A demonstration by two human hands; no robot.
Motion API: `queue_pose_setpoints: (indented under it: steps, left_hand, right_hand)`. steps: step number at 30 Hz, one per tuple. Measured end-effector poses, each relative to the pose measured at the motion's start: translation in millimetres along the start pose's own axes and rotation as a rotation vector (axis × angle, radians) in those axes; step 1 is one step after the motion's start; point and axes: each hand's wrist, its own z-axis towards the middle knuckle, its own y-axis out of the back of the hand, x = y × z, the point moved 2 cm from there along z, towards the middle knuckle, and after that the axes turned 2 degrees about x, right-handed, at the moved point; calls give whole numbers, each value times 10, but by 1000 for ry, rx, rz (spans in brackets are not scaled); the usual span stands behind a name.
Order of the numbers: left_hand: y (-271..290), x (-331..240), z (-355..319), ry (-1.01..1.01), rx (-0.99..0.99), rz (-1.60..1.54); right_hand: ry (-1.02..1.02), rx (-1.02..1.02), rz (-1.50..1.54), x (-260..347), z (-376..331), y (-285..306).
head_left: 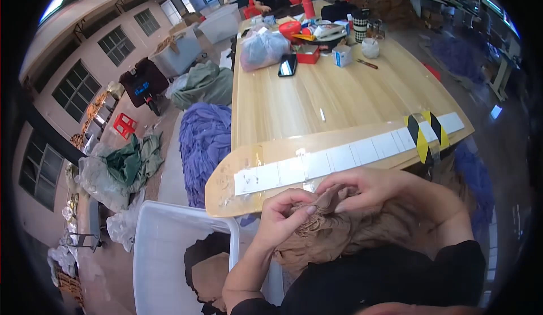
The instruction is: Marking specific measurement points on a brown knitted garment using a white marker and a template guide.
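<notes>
Now, where do we find the brown cloth [362, 230], and how are the fingers set?

Bunched just off the near edge of the table [277, 108], we see it gripped from two sides: the left hand [281, 216] has thumb and fingers together on its crinkled edge, while the right hand [370, 190] pinches a raised fold, apparently so that the edge stands clear of the loose folds below.

Why do we see black-and-yellow tape [417, 138] across that white strip [315, 165]?

Likely to pin the strip down along the table's near end.

And what containers do we have?

Below and left of the left hand, an open white bin [161, 247] holds a tan piece [210, 275] and dark material [196, 255]. Farther up the table, we spot a plastic bag [264, 50] of pale contents, plus a red box [307, 56] and a checkered tumbler [360, 29], whose insides we cannot make out.
</notes>
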Motion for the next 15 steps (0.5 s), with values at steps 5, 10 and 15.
queue_pose_setpoints:
  steps: [5, 10, 15]
  left_hand:
    - [484, -229, -155, -239, -357, -241]
    - [997, -187, -483, -305, -590, -371]
    - [1335, -64, -797, -366, -717, -417]
  right_hand:
    - [-282, 37, 35, 257, 33, 278]
    - [-427, 469, 106, -498, -539, 280]
    - [-777, 240, 199, -379, -993, 525]
